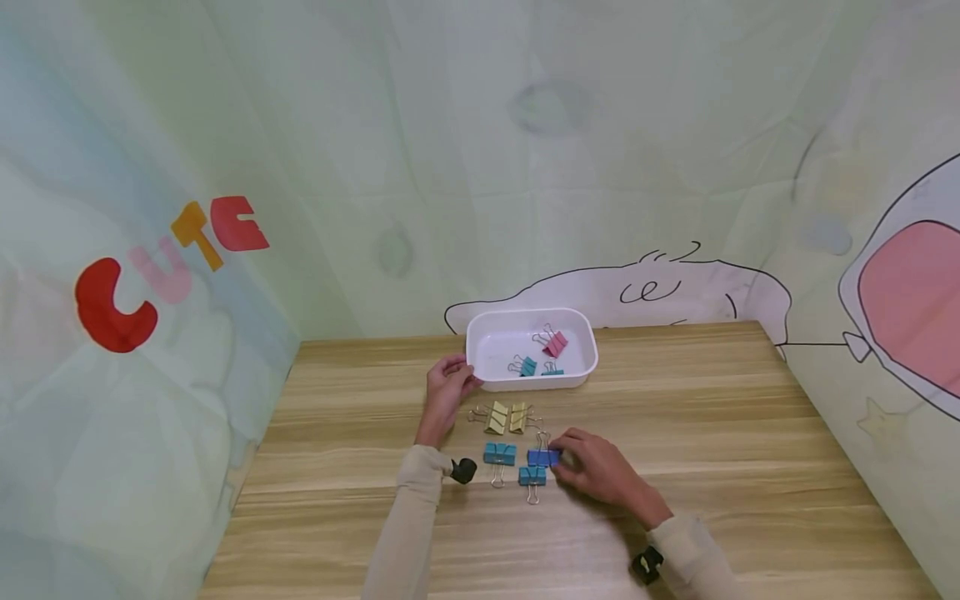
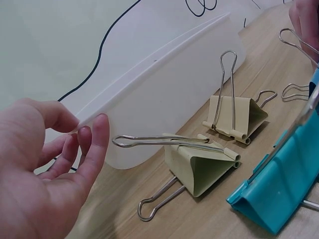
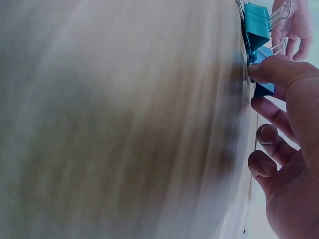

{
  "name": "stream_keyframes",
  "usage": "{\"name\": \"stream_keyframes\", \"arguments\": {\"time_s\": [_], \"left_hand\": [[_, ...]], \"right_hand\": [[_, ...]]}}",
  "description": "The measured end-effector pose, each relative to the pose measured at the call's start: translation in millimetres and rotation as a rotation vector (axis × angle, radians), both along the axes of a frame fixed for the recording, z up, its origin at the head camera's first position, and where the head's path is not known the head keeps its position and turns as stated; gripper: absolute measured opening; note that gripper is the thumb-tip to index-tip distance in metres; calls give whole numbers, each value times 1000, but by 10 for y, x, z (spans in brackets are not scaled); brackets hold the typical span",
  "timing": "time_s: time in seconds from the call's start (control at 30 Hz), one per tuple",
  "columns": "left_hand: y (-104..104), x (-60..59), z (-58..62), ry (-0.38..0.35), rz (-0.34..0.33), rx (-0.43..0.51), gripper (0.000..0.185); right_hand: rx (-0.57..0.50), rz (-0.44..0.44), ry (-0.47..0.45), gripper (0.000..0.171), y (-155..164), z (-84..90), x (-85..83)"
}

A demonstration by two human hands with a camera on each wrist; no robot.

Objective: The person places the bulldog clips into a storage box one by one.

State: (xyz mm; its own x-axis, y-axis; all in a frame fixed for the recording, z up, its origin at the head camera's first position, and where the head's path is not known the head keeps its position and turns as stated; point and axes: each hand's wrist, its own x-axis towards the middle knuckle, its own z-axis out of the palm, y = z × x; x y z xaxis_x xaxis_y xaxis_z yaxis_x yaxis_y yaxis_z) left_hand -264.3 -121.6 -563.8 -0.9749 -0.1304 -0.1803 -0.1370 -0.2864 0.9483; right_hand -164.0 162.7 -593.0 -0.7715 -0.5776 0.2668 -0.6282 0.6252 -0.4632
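Observation:
My left hand (image 1: 448, 390) pinches the rim of a white plastic tray (image 1: 480, 386) at its near left corner. My right hand (image 1: 600, 468) holds the end of a dark blue binder clip (image 1: 540, 458) between thumb and forefinger, down at the tabletop. Just in front of that clip lies a teal binder clip (image 1: 532, 476), with another teal binder clip (image 1: 499, 454) to its left. Two yellow binder clips, one on the left (image 2: 199, 164) and one on the right (image 2: 234, 114), lie between these and the tray. In the right wrist view, teal clips partly hide the blue one.
Inside the tray are a pink binder clip (image 1: 555, 343), a teal binder clip (image 1: 527, 367) and another teal clip (image 1: 552, 372) half hidden by the near wall. The wooden table (image 1: 720, 417) meets a printed cloth backdrop (image 1: 480, 167) behind the tray and at both sides.

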Motion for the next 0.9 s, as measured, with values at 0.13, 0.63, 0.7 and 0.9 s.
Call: {"name": "stream_keyframes", "arguments": {"time_s": [0.13,0.63,0.7,0.9], "left_hand": [[-3,0,12,3,2,2,37],[-7,6,11,-3,1,-2,37],[-5,4,14,-2,-1,1,38],[-2,-3,17,2,-2,1,37]], "right_hand": [[6,-14,11,31,8,34,-10],[5,-31,99,33,13,378,-245],[14,-33,110,34,5,449,-312],[33,-23,145,32,-56,703,-527]]}}
